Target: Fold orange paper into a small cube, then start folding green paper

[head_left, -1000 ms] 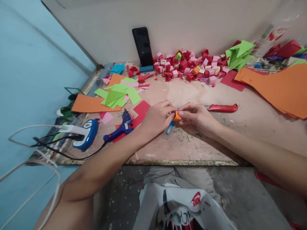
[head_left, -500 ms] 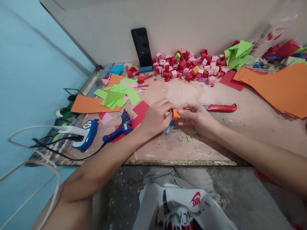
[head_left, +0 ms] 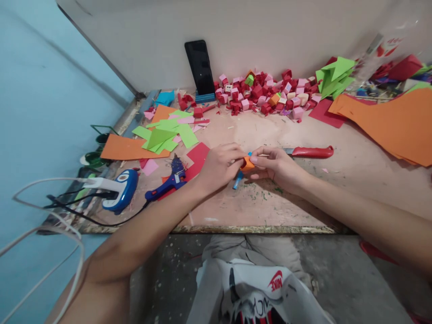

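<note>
A small folded piece of orange paper (head_left: 248, 164), box-like with a dark hollow side, is held just above the table's middle. My left hand (head_left: 222, 165) pinches its left side. From the right, my right hand (head_left: 275, 165) grips it between thumb and fingers. Under the hands lies a thin blue stick-like object (head_left: 238, 180), partly hidden by the paper and fingers. Just beyond my right hand rests a red-handled knife (head_left: 312, 152), its blade partly covered by that hand.
A blue glue gun (head_left: 168, 182) and a blue power adapter (head_left: 123, 191) with cables lie left. Green paper pieces (head_left: 162, 137) are behind them. A phone (head_left: 200, 67) leans at the back beside a heap of small paper cubes (head_left: 263, 92). Orange sheets (head_left: 394, 126) lie right.
The orange paper has tilted between my fingers, so its dark hollow side now shows. My hands have shifted only slightly.
</note>
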### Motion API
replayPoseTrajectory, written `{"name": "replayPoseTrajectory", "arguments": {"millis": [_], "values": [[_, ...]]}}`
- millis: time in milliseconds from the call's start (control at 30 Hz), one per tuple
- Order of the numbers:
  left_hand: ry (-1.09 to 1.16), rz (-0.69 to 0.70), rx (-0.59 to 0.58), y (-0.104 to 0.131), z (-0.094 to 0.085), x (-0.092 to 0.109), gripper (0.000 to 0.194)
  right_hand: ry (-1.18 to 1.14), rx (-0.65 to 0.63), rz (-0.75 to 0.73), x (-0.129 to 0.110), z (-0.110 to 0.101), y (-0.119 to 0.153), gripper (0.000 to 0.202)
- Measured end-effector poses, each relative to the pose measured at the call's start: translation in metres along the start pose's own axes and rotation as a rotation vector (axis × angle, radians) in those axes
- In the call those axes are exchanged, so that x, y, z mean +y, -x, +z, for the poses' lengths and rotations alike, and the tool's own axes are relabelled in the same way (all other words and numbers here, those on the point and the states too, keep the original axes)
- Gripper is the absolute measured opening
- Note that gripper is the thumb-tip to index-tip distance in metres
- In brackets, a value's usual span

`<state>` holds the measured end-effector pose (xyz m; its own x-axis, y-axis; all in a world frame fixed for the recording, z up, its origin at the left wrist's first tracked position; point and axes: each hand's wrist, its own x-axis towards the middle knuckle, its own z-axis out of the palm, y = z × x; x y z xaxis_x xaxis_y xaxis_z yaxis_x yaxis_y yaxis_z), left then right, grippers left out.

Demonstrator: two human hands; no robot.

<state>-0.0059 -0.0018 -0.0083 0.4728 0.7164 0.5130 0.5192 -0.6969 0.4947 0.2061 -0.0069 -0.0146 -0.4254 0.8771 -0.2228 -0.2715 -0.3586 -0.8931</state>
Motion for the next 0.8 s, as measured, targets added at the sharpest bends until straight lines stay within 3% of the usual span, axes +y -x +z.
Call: {"name": "replayPoseTrajectory", "arguments": {"millis": [233, 567, 800], "values": [[0.038, 0.02, 0.012, 0.001, -0.0021, 0.004, 0.029, -0.012, -0.016, 0.031, -0.0039, 0.0027, 0.0016, 0.032], [0.182, -0.221, 0.115, -0.0015, 0.0057, 0.0, 0.02, -0.052, 0.031, 0.015, -0.0077, 0.0017, 0.0016, 0.03], [0.091, -0.096, 0.113, -0.0018, -0.0005, 0.0033, 0.015, -0.033, 0.015, 0.001, -0.0062, 0.0017, 0.0015, 0.025]]}}
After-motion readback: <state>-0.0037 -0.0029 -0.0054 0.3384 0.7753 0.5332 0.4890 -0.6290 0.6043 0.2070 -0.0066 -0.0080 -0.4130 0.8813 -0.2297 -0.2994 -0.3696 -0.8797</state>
